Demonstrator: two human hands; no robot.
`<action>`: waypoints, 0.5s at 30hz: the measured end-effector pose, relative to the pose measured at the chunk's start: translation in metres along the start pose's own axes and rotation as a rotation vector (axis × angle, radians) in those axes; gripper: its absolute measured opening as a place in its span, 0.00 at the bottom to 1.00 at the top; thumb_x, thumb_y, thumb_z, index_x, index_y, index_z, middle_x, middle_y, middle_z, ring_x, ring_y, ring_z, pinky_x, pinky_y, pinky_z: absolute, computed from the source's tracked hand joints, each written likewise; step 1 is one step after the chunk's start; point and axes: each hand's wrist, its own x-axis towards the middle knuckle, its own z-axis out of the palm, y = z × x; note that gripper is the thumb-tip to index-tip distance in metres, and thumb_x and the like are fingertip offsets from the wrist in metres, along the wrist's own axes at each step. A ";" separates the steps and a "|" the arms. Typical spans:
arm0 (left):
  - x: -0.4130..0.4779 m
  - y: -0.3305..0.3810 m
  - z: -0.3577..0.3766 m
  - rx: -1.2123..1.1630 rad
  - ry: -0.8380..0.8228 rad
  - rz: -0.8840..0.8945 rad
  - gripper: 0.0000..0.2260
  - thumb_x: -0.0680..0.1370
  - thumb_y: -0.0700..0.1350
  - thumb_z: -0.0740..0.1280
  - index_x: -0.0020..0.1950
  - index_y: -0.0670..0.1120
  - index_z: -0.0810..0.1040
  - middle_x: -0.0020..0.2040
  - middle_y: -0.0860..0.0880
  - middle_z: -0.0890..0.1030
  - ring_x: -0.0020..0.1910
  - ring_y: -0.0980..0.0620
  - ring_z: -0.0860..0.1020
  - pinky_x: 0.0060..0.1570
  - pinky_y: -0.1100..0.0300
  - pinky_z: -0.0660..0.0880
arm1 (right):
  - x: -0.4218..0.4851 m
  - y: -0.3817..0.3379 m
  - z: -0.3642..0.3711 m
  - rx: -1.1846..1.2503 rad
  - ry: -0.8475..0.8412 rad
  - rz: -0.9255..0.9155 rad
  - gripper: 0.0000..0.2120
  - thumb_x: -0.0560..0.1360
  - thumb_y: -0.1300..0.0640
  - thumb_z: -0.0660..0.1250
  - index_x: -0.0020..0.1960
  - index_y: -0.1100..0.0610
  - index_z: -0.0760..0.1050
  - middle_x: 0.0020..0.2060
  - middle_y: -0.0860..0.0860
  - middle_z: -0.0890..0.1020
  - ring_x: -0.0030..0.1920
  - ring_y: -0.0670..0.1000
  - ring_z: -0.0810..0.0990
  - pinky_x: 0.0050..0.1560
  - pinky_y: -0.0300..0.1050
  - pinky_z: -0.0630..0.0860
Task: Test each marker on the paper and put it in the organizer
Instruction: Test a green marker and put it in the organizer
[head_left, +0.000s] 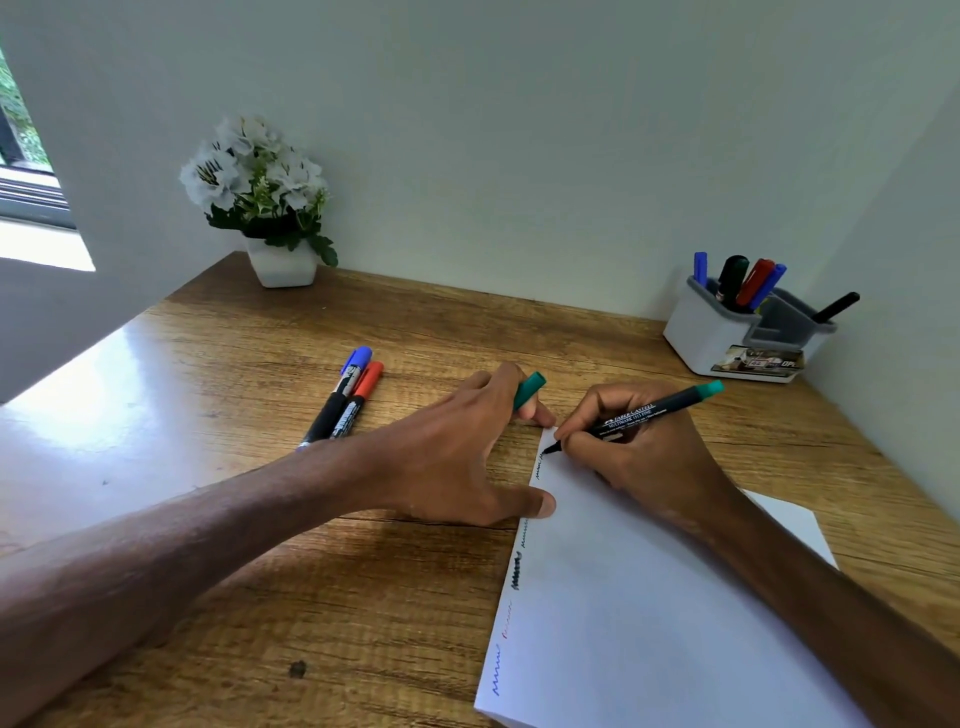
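Gripped green marker (649, 413) in right hand (654, 457), tip-down on paper (649, 623) corner at frame centre; pinched cap (530, 389) in left hand (452, 452), pinned paper by thumb. Risked inking bench (234, 374) by overshooting edge.

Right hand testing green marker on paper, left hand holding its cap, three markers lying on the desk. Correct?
No. Two markers lie on the desk, not three: a blue marker and a red marker, per the head view. Rest holds: right hand tests the green marker on the paper, left hand holds its cap.
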 end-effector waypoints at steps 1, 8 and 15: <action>-0.001 0.000 0.000 0.002 0.004 0.003 0.26 0.73 0.62 0.74 0.55 0.57 0.58 0.51 0.71 0.63 0.50 0.85 0.62 0.44 0.85 0.64 | 0.000 0.000 0.000 0.005 0.002 0.007 0.08 0.70 0.73 0.73 0.36 0.64 0.84 0.28 0.49 0.82 0.25 0.40 0.76 0.28 0.30 0.69; 0.000 0.004 -0.002 0.014 -0.018 0.002 0.26 0.74 0.62 0.74 0.55 0.57 0.58 0.53 0.69 0.65 0.51 0.74 0.66 0.40 0.75 0.65 | 0.000 0.000 0.000 0.019 0.021 0.016 0.07 0.71 0.74 0.72 0.37 0.66 0.83 0.26 0.47 0.81 0.24 0.40 0.77 0.28 0.28 0.70; -0.001 0.004 -0.001 0.021 -0.023 0.004 0.26 0.73 0.63 0.74 0.55 0.56 0.58 0.50 0.71 0.63 0.49 0.78 0.65 0.38 0.76 0.68 | -0.001 0.001 0.000 0.037 0.036 0.059 0.06 0.72 0.72 0.73 0.38 0.66 0.83 0.28 0.50 0.82 0.23 0.40 0.77 0.27 0.30 0.71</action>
